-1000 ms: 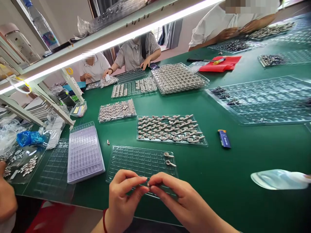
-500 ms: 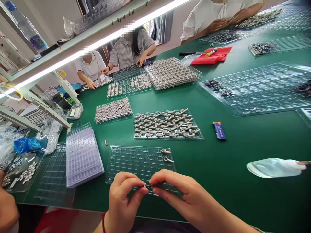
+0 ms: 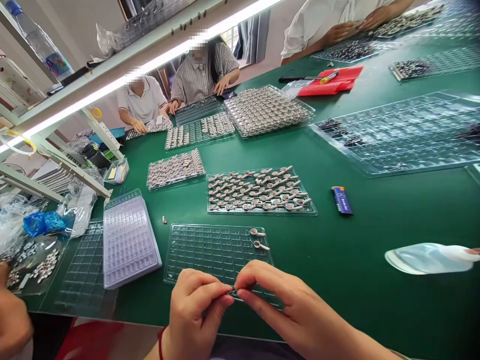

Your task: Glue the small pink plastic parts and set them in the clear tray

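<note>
My left hand (image 3: 197, 312) and my right hand (image 3: 279, 307) meet fingertip to fingertip at the near table edge. Together they pinch a tiny dark part (image 3: 233, 291); both sets of fingers are closed on it. They hover over the near edge of a clear compartment tray (image 3: 210, 250) that holds two small spoon-shaped pieces (image 3: 258, 239) at its right side. Just beyond lies a second clear tray (image 3: 258, 192) filled with several of the same pale pieces.
A lilac stack of trays (image 3: 127, 240) sits to the left, a blue lighter (image 3: 341, 200) to the right, and a clear plastic bag (image 3: 427, 257) at far right. More filled trays (image 3: 266, 110) and other seated people work across the green table (image 3: 375, 300).
My hands have dropped slightly toward the table edge, still pinching the small part. The view has shifted a little; nothing on the table has moved.
</note>
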{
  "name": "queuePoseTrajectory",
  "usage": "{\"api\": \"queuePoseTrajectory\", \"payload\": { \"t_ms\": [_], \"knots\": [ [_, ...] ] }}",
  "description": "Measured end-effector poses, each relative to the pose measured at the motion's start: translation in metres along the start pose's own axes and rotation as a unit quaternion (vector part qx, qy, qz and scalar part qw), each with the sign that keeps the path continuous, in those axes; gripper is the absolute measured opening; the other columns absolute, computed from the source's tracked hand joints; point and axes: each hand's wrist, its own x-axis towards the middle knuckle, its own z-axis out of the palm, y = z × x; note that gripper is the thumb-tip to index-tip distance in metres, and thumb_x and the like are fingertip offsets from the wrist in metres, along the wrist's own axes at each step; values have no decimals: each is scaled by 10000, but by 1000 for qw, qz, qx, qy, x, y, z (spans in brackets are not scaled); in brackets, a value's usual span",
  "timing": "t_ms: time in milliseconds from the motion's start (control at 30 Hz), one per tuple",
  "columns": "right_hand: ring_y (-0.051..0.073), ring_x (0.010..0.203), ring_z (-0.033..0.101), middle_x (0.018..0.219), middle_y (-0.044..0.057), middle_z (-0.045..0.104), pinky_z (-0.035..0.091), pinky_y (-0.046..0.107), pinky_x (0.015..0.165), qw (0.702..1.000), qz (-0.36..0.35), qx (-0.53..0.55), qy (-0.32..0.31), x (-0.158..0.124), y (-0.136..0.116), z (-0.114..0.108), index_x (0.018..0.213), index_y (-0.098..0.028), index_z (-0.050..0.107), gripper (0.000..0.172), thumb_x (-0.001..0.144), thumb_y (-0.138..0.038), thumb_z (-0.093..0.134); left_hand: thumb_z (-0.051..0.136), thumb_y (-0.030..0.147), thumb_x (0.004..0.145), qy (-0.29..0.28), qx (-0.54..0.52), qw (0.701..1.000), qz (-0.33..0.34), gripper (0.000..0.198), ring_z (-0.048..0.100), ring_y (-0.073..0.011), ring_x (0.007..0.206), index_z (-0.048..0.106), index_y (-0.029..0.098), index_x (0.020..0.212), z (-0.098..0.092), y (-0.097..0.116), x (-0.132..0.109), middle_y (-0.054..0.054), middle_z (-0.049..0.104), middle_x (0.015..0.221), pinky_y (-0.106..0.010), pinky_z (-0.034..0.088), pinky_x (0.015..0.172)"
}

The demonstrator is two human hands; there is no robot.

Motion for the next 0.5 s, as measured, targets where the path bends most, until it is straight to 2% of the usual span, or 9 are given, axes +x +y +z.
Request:
{"api": "queuePoseTrajectory", "payload": {
  "t_ms": [233, 500],
  "knots": [
    [80, 651, 571, 752, -28, 599, 485, 164, 603, 999, -26, -22, 19, -4, -6, 1, 865, -230, 519, 131, 931, -122, 485, 629, 74, 881, 8, -53, 998, 35, 203, 588, -160, 782, 666, 183, 1048, 0, 1, 3, -41, 673, 853, -298, 474, 722],
    [78, 603, 566, 699, -28, 583, 482, 152, 566, 997, -45, -58, 39, -1, -22, -6, 833, -228, 501, 157, 907, -91, 477, 625, 56, 862, 5, -65, 995, 77, 192, 598, -163, 743, 660, 160, 1019, -1, 11, 12, -58, 696, 835, -306, 495, 700]
  ]
}}
